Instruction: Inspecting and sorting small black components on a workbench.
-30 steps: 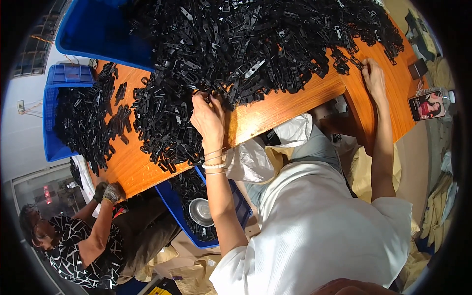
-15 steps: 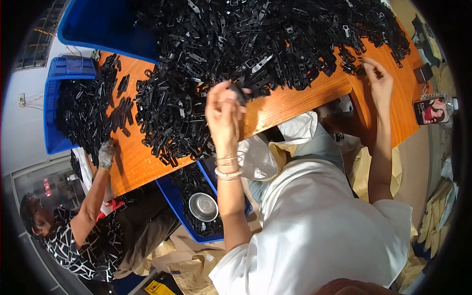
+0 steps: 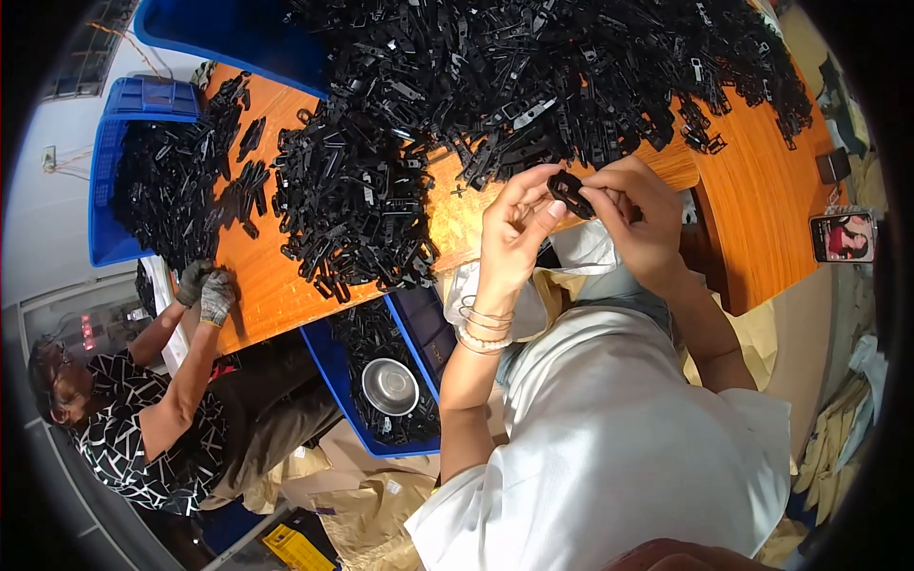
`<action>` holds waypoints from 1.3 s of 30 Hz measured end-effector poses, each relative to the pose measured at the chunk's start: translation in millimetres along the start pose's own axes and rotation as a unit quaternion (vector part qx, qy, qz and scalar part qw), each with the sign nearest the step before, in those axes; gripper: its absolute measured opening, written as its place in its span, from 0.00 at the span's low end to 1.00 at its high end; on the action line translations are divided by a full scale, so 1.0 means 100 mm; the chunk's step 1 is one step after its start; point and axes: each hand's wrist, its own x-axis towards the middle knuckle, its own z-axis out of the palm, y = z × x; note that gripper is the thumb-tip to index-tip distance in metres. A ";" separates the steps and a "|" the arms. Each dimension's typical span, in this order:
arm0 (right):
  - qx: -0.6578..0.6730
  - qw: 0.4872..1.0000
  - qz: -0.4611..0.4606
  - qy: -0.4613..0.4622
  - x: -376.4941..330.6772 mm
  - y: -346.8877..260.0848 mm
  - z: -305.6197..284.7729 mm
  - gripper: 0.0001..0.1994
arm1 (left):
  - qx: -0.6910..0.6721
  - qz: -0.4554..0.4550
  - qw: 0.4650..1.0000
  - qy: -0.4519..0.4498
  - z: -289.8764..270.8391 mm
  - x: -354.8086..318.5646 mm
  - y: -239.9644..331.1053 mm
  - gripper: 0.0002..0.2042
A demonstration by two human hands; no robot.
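Pinching black plastic (image 3: 568, 194) between two hands (image 3: 517, 225) (image 3: 643, 217)

Wearer: white short-sleeved T-shirt (image 3: 609, 428), blue-grey trousers (image 3: 621, 293); by left hand (image 3: 515, 226), thin bangles (image 3: 487, 316), pale beaded bracelet (image 3: 483, 343).

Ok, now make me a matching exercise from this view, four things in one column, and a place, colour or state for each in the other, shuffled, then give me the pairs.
Things
1. Metal bowl
2. Phone
3. Black part
4. Co-worker's gloves

Places, colours, states
A. Between the fingers of the left hand and right hand
B. Grey, near the edge of the table
C. At the far right of the picture, screen lit
D. Inside the blue bin below the table

Right pairs: 1-D, 2-C, 3-A, 4-B
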 end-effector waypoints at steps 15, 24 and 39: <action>0.123 0.970 0.202 -0.063 -0.21 0.20 -0.05 0.02 | 0.412 0.209 0.887 0.011 0.14 -0.06 -0.13 0.16; 0.141 0.948 0.280 0.047 -0.33 0.44 -0.20 0.03 | 0.668 0.250 0.697 0.069 -0.36 0.26 -0.22 0.07; 0.238 0.906 0.352 -0.008 -0.39 0.63 -0.06 0.06 | 0.745 0.271 0.609 -0.006 -0.58 0.48 -0.08 0.08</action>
